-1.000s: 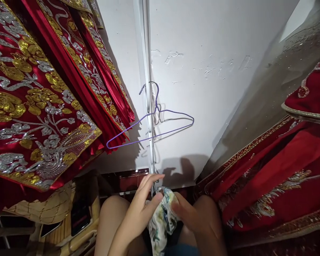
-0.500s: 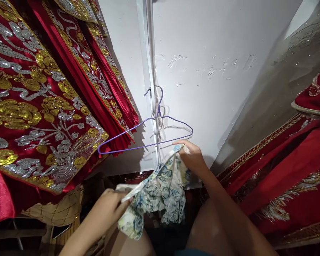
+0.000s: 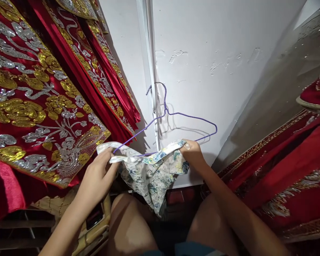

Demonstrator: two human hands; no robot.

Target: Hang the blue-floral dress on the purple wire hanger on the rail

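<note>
A purple clothes hanger hangs by its hook from a narrow white vertical strip. In front of its bottom bar I hold a white garment with a blue, green and yellow floral print, its gathered cloth drooping toward my knees. My left hand grips the garment's white edge at the hanger's left corner, and that corner sits inside the opening of the cloth. At the other end of the edge, my right hand pinches the fabric just below the right part of the bar. The fingertips of both hands are partly hidden.
Red cloth with gold and silver embroidery hangs at the left. More red embroidered fabric is at the right. A white wall with peeling paint stands behind the hanger. At lower left is a bamboo seat with a dark phone-like object.
Both hands have raised the garment, the left one most, up to the hanger. The hanger's left corner has gone into the cloth's opening, and the hanger has shifted right.
</note>
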